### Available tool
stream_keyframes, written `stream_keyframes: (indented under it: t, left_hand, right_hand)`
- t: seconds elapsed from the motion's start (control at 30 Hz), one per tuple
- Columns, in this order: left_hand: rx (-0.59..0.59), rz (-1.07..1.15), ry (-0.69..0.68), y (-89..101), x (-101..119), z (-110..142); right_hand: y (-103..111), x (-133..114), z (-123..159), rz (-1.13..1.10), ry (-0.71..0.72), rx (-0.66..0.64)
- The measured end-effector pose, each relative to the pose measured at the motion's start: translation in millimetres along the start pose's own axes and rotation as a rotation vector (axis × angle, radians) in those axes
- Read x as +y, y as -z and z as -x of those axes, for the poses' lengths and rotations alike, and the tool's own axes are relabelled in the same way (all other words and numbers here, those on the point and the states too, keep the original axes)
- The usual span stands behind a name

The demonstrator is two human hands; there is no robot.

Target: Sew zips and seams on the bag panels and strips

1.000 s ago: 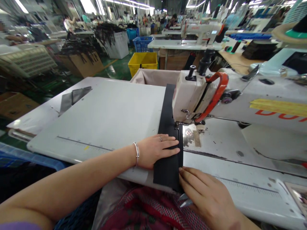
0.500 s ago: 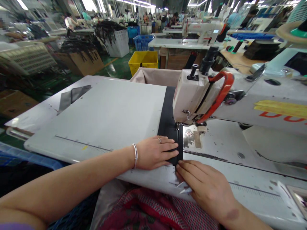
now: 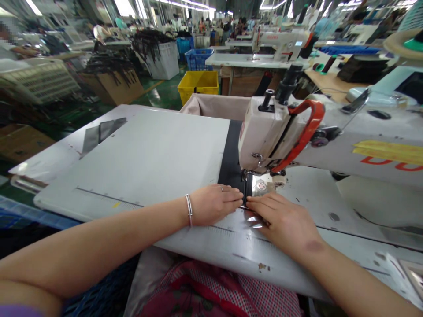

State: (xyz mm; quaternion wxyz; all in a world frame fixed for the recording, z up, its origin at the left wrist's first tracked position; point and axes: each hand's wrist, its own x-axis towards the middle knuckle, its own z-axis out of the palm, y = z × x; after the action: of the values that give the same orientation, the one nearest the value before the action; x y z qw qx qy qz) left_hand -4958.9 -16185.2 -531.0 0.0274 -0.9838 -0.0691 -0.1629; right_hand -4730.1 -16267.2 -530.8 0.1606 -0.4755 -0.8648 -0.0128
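A black strip of material (image 3: 230, 165) runs under the needle area of the white sewing machine (image 3: 261, 136). My left hand (image 3: 216, 204), with a ring and a bracelet, lies flat on the near end of the strip, fingers stretched out to the right. Just right of it, my right hand (image 3: 284, 218) has its fingertips at the strip's right edge, close to the presser foot (image 3: 244, 175). From under the right palm stick out the shiny pointed blades of thread snips (image 3: 256, 220); their handles are hidden by the hand.
The white table (image 3: 158, 158) spreads to the left, with a ruler scale along its front and grey pieces (image 3: 104, 134) at its far left. Behind it stand a fabric-lined bin (image 3: 221, 105) and a yellow crate (image 3: 198, 83). The machine arm (image 3: 350, 132) extends right.
The strip has fed away from me under the machine. Both hands have moved forward, my right hand more, so its fingertips now sit closer to the presser foot.
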Motion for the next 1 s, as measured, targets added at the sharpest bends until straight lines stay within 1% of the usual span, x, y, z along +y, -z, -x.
stream_keyframes:
  t: [0.13, 0.23, 0.37, 0.47, 0.6, 0.9, 1.0]
  left_hand:
    - [-0.020, -0.046, -0.012, -3.9, -12, -10]
    - [-0.046, -0.048, 0.007, -6.4, -19, -16]
    - [-0.037, -0.014, 0.102, -8.5, -27, -21]
    - [-0.013, 0.047, 0.181, -8.6, -31, -22]
    - [-0.023, 0.085, 0.230, -8.2, -34, -23]
    - [-0.036, 0.102, 0.230, -10.4, -37, -22]
    - [-0.042, 0.097, 0.227, -10.7, -35, -22]
  right_hand:
    - [3, 11, -13, 0.027, -0.036, -0.031]
    - [1, 19, -19, 0.074, -0.066, -0.055]
    - [-4, 26, -25, 0.158, -0.160, -0.095]
    - [-4, 27, -30, 0.177, -0.218, -0.091]
    - [-3, 27, -34, 0.169, -0.228, -0.086]
    - [-4, 25, -34, 0.157, -0.235, -0.072]
    - [-6, 25, -32, 0.152, -0.236, -0.072]
